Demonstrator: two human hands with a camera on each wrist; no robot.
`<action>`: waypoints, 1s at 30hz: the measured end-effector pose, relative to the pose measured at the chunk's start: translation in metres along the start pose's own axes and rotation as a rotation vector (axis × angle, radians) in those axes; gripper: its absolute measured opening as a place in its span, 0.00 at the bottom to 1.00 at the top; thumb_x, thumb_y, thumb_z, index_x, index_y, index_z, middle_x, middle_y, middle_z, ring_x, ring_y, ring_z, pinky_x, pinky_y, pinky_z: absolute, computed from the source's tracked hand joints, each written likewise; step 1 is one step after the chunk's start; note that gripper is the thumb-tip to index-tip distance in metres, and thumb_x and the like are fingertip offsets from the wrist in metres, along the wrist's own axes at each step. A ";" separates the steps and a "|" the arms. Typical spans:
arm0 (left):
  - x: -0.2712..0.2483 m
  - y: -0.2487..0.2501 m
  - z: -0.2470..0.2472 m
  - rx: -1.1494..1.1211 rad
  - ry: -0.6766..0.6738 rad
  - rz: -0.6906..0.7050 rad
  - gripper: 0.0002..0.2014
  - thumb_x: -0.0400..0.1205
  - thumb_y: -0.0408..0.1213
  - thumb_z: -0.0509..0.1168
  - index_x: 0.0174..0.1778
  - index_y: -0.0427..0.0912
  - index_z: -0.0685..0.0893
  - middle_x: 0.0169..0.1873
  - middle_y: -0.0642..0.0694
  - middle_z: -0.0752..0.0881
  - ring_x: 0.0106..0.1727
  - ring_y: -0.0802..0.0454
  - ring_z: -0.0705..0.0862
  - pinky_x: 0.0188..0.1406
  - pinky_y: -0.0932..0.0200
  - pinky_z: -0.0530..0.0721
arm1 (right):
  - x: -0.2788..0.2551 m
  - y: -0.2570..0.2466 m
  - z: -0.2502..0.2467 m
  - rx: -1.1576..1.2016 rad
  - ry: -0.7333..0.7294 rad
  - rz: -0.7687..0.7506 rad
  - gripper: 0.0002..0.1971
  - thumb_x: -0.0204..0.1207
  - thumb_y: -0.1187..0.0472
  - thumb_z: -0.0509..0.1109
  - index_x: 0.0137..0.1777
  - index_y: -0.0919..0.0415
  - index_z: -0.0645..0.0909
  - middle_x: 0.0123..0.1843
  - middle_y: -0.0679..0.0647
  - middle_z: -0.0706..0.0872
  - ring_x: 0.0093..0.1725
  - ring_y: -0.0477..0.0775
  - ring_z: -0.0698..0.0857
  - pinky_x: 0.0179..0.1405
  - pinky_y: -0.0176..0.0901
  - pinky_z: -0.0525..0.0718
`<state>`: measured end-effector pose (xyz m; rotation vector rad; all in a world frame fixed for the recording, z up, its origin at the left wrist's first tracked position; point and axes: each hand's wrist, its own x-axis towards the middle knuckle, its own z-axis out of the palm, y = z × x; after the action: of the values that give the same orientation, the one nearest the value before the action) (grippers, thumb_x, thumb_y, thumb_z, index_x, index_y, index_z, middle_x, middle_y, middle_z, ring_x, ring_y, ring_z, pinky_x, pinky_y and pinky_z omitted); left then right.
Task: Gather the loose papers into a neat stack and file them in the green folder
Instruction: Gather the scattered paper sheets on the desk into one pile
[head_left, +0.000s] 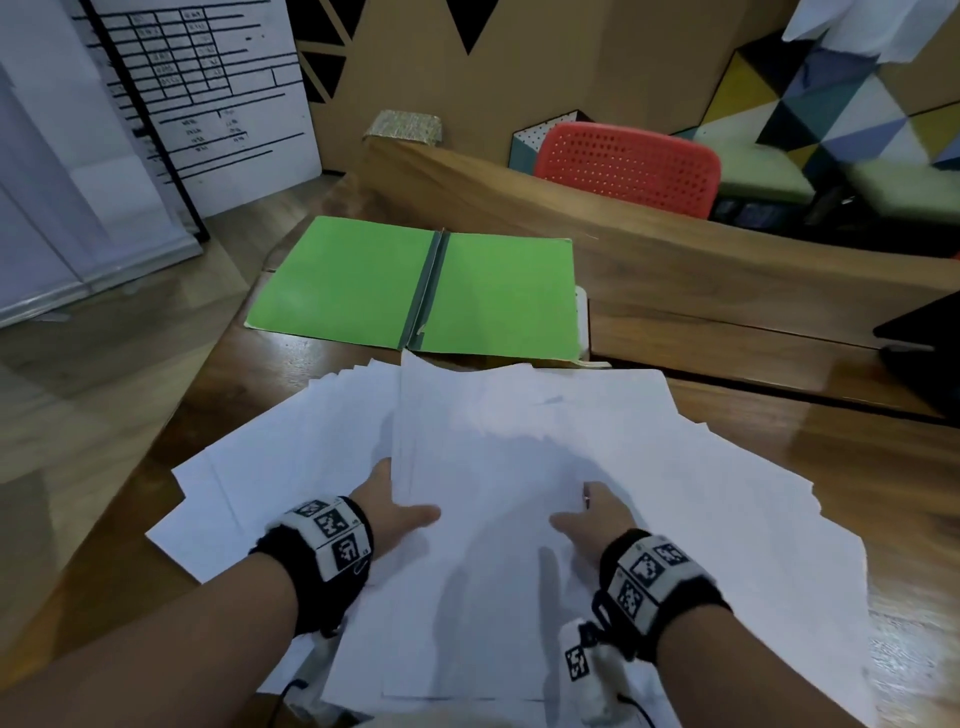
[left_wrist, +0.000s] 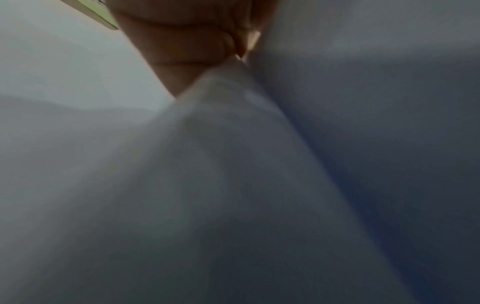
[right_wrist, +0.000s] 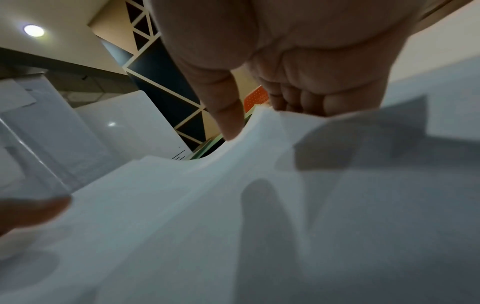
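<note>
Head view gives me the layout: the folder (head_left: 415, 291) lies opened flat at 12 o'clock on the desk (head_left: 831, 467), both green leaves up and the spine strip between them, so I judge it is set ready to take the sheets without another move. The papers (head_left: 519, 441) are fanned loosely across the near desk, from 9 to 3 o'clock, their far edges just short of the folder's near edge.

My left hand (head_left: 400, 506) is at 7 o'clock on the pile, thumb on top of a lifted bundle and fingers hidden under it; I read that as a pinch on the bundle's left edge. Left wrist view is mostly blurred paper with a bit of that hand (left_wrist: 187, 37), so it adds little.

My right hand (head_left: 592, 517) is at 5 o'clock. In the right wrist view its thumb (right_wrist: 228, 115) lies on top of the sheets and the fingers (right_wrist: 306, 100) curl beneath the edge, so it holds the papers too. Holding both sides like this, I judge, lets the sheets be drawn together and squared.
</note>
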<state>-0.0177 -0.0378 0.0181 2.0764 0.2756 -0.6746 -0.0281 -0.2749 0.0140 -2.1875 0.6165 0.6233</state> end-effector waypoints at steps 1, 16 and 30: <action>-0.003 0.001 0.002 0.024 0.028 0.018 0.35 0.75 0.38 0.70 0.76 0.42 0.61 0.65 0.43 0.78 0.58 0.48 0.77 0.55 0.63 0.70 | -0.001 0.001 0.003 0.012 -0.003 -0.011 0.26 0.76 0.61 0.68 0.72 0.65 0.68 0.68 0.60 0.79 0.56 0.56 0.78 0.50 0.40 0.72; 0.020 -0.004 -0.023 0.154 0.263 -0.047 0.35 0.71 0.47 0.72 0.73 0.44 0.68 0.71 0.41 0.73 0.70 0.40 0.76 0.69 0.49 0.74 | 0.023 0.054 -0.016 0.439 0.155 0.006 0.15 0.68 0.71 0.73 0.56 0.68 0.82 0.52 0.66 0.88 0.52 0.68 0.87 0.59 0.64 0.83; 0.020 -0.017 -0.054 0.078 0.387 -0.011 0.14 0.81 0.37 0.60 0.61 0.38 0.78 0.56 0.35 0.86 0.58 0.38 0.83 0.54 0.55 0.76 | 0.019 0.059 -0.012 0.259 0.164 0.021 0.19 0.72 0.68 0.70 0.63 0.64 0.80 0.49 0.60 0.84 0.48 0.62 0.83 0.49 0.47 0.79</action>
<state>0.0110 0.0147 0.0185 2.2736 0.4841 -0.2873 -0.0463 -0.3234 -0.0229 -2.0022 0.7618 0.3542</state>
